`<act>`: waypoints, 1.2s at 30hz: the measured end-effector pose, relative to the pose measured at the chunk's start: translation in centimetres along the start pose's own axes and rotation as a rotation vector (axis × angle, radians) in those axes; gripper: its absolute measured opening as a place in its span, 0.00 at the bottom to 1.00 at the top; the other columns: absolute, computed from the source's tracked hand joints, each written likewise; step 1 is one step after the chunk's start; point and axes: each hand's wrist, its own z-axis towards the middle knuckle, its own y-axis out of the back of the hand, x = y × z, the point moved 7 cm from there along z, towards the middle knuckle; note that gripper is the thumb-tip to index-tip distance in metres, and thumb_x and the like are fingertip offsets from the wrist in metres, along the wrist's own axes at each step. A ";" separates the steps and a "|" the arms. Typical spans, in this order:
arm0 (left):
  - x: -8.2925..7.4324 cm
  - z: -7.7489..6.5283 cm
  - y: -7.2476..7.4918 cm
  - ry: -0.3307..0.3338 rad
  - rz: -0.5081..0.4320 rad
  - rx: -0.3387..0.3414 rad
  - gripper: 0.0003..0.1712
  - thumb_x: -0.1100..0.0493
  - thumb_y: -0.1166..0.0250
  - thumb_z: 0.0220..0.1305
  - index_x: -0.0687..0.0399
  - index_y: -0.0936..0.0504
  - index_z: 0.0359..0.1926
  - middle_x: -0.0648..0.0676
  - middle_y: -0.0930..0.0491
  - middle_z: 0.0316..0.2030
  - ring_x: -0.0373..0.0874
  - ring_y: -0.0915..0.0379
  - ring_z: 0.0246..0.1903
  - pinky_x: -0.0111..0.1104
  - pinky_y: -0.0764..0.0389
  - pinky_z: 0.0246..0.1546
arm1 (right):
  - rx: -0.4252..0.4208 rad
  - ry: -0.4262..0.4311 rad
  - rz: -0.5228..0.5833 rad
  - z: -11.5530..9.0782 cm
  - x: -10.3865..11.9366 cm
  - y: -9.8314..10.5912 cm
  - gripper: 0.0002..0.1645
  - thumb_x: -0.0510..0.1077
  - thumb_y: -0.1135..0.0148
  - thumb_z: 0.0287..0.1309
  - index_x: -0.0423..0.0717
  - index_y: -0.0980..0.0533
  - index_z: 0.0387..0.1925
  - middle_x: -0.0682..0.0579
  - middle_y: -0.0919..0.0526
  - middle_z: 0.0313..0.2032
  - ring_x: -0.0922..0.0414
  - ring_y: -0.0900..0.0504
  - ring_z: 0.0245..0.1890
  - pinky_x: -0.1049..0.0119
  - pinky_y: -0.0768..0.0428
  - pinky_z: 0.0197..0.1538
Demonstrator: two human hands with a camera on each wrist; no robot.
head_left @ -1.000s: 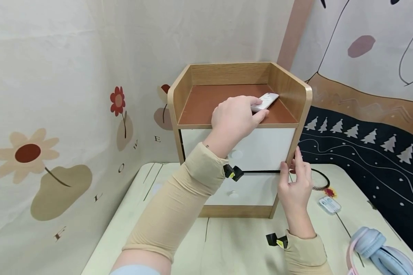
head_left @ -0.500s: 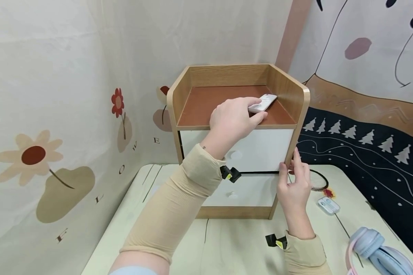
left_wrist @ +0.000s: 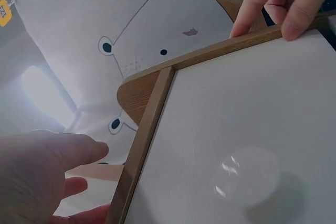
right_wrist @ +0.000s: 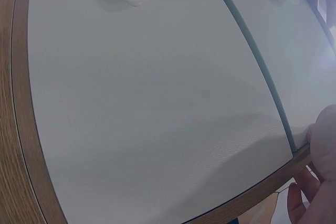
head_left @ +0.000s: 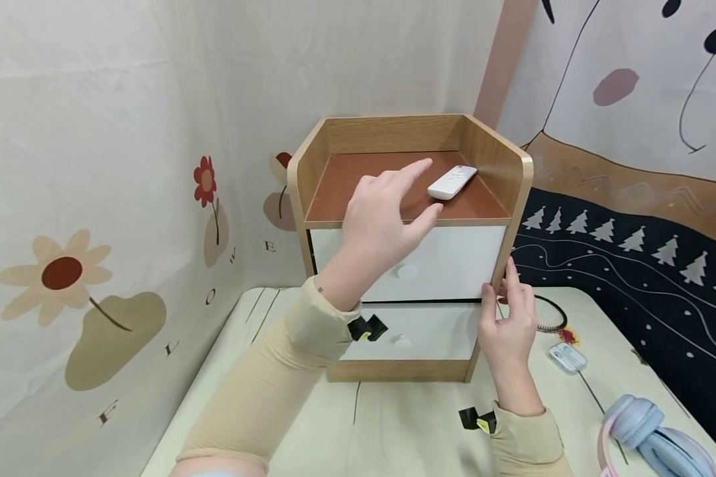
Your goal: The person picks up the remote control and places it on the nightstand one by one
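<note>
A white remote control (head_left: 452, 183) lies on the brown top shelf of a small wooden cabinet (head_left: 318, 169) with two white drawers. My left hand (head_left: 377, 213) hovers over the shelf's front edge, thumb and fingers spread apart, just left of the remote and apart from it. In the left wrist view, this left hand (left_wrist: 50, 174) has nothing between its fingers. My right hand (head_left: 509, 324) holds the cabinet's right front edge, thumb on the front and fingers along the outer side. The left wrist view shows that thumb (left_wrist: 299, 22) at the frame beside the drawer front.
Right of the cabinet lie a black coiled cord (head_left: 553, 318), a small clear case (head_left: 567, 358) and blue-and-pink headphones (head_left: 646, 430). Round white knobs stick out from the upper drawer (head_left: 453, 255) and lower drawer (head_left: 438, 331). Printed fabric hangs behind the pale table (head_left: 405, 424).
My left hand has let go of the remote control and drawn back to the left, its fingers spreading. The remote stays on the shelf. My right hand keeps its place on the cabinet.
</note>
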 end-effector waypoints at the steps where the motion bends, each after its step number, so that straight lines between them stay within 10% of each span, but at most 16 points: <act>1: 0.1 -0.5 0.4 -0.030 -0.016 -0.037 0.34 0.48 0.29 0.74 0.46 0.23 0.77 0.53 0.12 0.62 0.48 0.17 0.58 0.43 0.23 0.66 | 0.000 -0.001 0.001 0.0 0.0 0.0 0.39 0.34 0.32 0.73 0.43 0.31 0.81 0.32 0.20 0.44 0.56 0.25 0.45 0.88 0.34 0.54; 18: 4.0 -9.9 5.8 -0.284 -0.107 -0.504 0.29 0.61 0.28 0.66 0.67 0.17 0.66 0.63 0.08 0.49 0.60 0.17 0.48 0.47 0.22 0.55 | -0.001 0.001 0.012 0.0 -0.2 0.1 0.39 0.33 0.31 0.72 0.44 0.31 0.81 0.32 0.20 0.44 0.57 0.25 0.45 0.87 0.32 0.54; 27: 10.7 -15.6 6.3 -0.128 -0.092 -0.552 0.31 0.64 0.30 0.64 0.66 0.20 0.68 0.62 0.08 0.47 0.62 0.20 0.45 0.33 0.20 0.53 | 0.012 -0.004 0.007 -0.1 -0.2 -0.1 0.39 0.34 0.32 0.74 0.44 0.31 0.82 0.32 0.20 0.45 0.54 0.23 0.45 0.86 0.29 0.55; 36: 17.8 -21.0 3.9 0.121 0.050 -0.397 0.36 0.63 0.31 0.67 0.61 0.26 0.76 0.62 0.09 0.49 0.60 0.20 0.45 0.36 0.22 0.49 | 0.011 -0.004 0.009 -0.1 -0.2 0.0 0.39 0.34 0.32 0.74 0.44 0.31 0.82 0.31 0.20 0.45 0.53 0.23 0.45 0.88 0.31 0.55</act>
